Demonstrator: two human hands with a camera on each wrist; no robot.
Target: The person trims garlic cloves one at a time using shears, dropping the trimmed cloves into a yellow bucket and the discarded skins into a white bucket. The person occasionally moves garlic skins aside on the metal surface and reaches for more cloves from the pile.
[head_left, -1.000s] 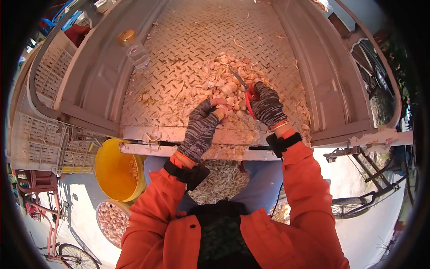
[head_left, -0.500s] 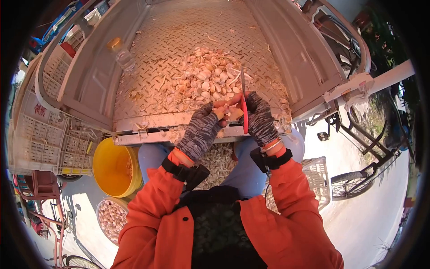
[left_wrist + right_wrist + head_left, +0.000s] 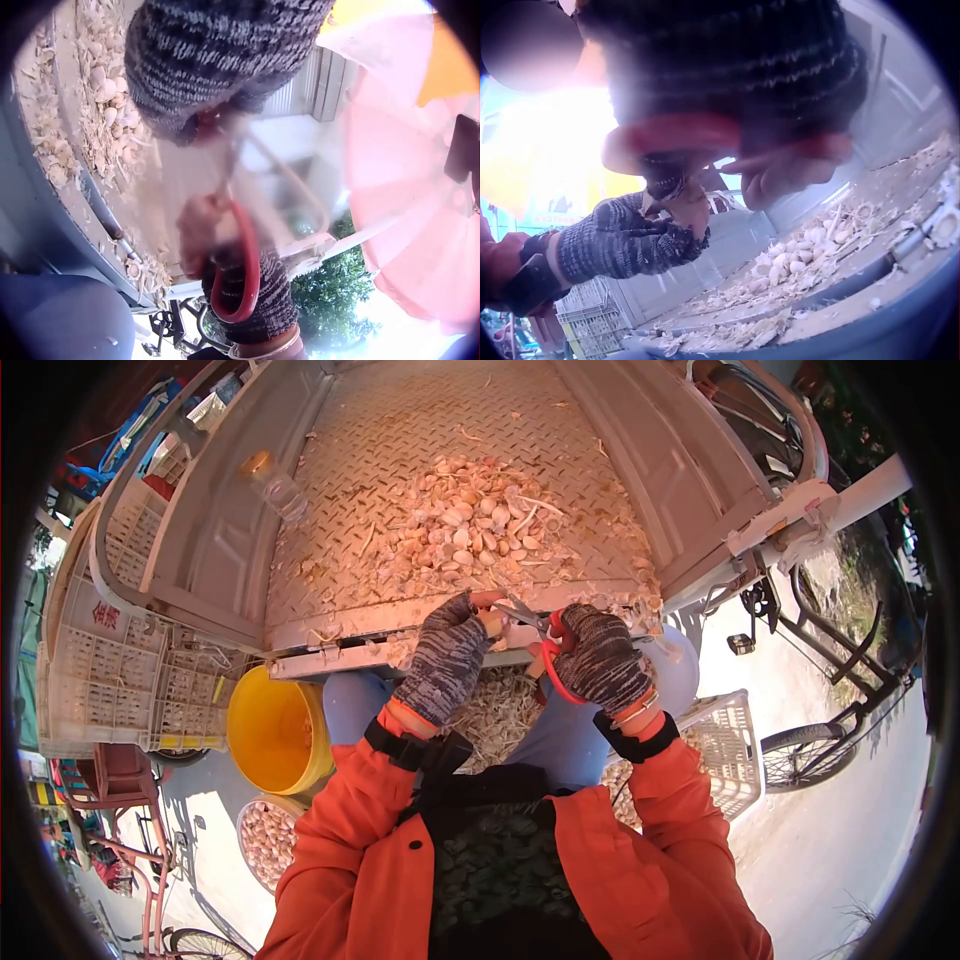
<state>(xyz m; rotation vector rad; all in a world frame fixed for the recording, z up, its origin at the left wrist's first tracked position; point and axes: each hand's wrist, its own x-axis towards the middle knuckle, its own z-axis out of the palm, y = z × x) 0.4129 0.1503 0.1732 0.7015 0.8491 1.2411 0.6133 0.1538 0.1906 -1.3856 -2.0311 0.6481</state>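
your right hand (image 3: 603, 655) grips the scissors (image 3: 551, 662); whether your left hand (image 3: 443, 660) pinches anything, i cannot tell. blades (image 3: 521, 613) near bare fingertips (image 3: 487, 599): a slip could cut.

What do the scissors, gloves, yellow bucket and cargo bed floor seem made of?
Scissors: grey blades suggest steel; the smooth red handles look like plastic, perhaps over metal.
Gloves: knitted yarn, soft and matte, judging by the flecked rows of stitches.
Yellow bucket: probably smooth plastic, being evenly coloured.
Cargo bed floor: apparently metal, dull, with a raised tread pattern.
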